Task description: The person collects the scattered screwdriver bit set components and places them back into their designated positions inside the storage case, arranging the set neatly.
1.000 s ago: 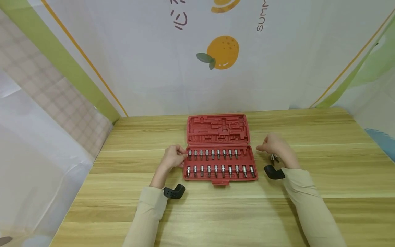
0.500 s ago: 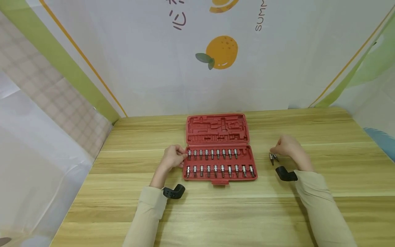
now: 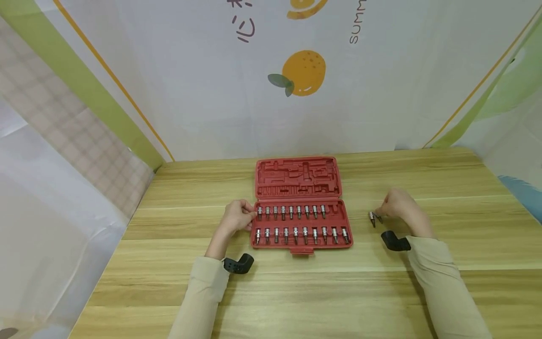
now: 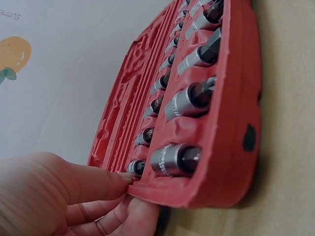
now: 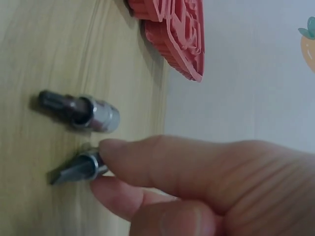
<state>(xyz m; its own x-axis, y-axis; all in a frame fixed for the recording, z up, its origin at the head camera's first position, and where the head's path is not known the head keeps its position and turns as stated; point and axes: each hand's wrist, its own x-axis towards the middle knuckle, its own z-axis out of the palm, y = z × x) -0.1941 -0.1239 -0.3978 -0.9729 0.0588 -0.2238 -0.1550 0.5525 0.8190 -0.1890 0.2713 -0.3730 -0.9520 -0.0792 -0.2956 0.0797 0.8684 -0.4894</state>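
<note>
The left hand [image 3: 238, 217] is gripping the left edge of the open red bit-socket case [image 3: 301, 230], fingers curled over and under its rim, as the left wrist view shows, steadying it on the wooden surface [image 3: 296, 292]. The case's near tray is lying flat with two rows of chrome bit sockets [image 3: 292, 212] seated in their slots; the far row is showing an open slot at its right end, and the near row is looking full. The moulded lid [image 3: 298, 177] is lying open on the far side.

The right hand [image 3: 397, 205] is working well to the right of the case, pinching a flat-tipped bit socket [image 5: 76, 171] between thumb and forefinger, with the piece lying on or just over the surface. A second loose bit socket [image 5: 81, 111] is lying just beside it, untouched.

Judging from this, most of the set is already sitting in the tray, and these two loose pieces are remaining outside it. The free slot visible is the one at the right end of the far row; whether another is open I cannot tell.
</note>
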